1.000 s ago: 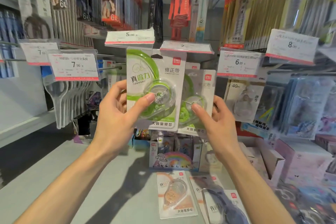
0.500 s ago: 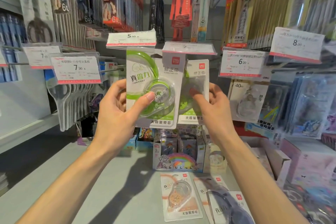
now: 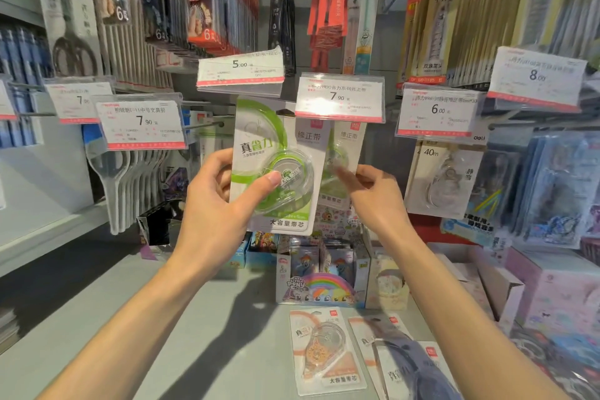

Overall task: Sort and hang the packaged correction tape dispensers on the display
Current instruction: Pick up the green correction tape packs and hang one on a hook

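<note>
My left hand (image 3: 214, 201) grips a green-and-white correction tape pack (image 3: 259, 127), thumb on its clear blister, holding it upright in front of the pegs. Its top sits just under the 5.00 price tag (image 3: 240, 71). A second green pack (image 3: 349, 140) hangs behind it below the 7.90 tag (image 3: 339, 97). My right hand (image 3: 373, 195) pinches that pack's lower right edge, its fingers blurred. Down on the grey shelf lie an orange-trimmed pack (image 3: 324, 351) and two more packs (image 3: 386, 347), partly covered by a dark blurred shape.
A 40m tape pack (image 3: 444, 178) hangs to the right under the 6.00 tag (image 3: 438, 110). Clear-handled scissors (image 3: 130, 178) hang at left. A rainbow pony display box (image 3: 318, 286) and cardboard boxes (image 3: 487, 279) stand on the shelf (image 3: 130, 318) below the pegs.
The second green pack has moved up and back under the 7.90 tag with my right hand following. My left hand and its pack have stayed almost still.
</note>
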Demonstrator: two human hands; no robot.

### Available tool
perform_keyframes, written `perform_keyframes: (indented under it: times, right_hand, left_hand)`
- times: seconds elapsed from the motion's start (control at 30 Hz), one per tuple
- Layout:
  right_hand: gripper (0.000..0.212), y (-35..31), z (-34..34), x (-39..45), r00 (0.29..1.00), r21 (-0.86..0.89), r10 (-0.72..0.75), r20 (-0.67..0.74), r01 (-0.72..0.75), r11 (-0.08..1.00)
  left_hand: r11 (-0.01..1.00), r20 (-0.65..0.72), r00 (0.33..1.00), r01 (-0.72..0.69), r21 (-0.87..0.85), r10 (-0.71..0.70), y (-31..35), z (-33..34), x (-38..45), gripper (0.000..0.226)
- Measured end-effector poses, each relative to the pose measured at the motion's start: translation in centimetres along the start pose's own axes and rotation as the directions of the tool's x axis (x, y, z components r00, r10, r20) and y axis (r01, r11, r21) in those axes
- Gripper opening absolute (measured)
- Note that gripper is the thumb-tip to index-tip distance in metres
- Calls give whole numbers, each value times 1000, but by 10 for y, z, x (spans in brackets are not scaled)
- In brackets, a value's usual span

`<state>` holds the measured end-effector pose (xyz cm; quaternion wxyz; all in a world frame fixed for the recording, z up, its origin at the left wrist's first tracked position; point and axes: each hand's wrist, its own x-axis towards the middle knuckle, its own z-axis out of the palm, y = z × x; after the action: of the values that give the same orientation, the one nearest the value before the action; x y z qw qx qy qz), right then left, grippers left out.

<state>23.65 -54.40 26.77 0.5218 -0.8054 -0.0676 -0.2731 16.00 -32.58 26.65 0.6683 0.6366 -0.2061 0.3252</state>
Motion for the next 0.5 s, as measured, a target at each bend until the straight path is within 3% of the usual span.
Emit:
perform_keyframes:
  times: [0.07,0.2,0.37,0.5]
  right_hand:
    - [19,0,-8,-8,999,34,-18,-41,20,999]
    - [29,-4,-22,-33,979,136,-123,-161,146,980]
    - [26,-10,-23,-59,969,170,-180,167,152,974]
    - [21,-2,-25,-59,977,352,-128,173,60,934]
  left_hand:
    - [1000,11,1000,5,1,-5,-2,3,-1,46]
    - [999,34,999,34,-11,-33,-8,14,-3,45]
    - [996,75,993,88,9,-88,-20,35,-3,36]
    - [993,59,996,65,94,-71,-20,39,4,35]
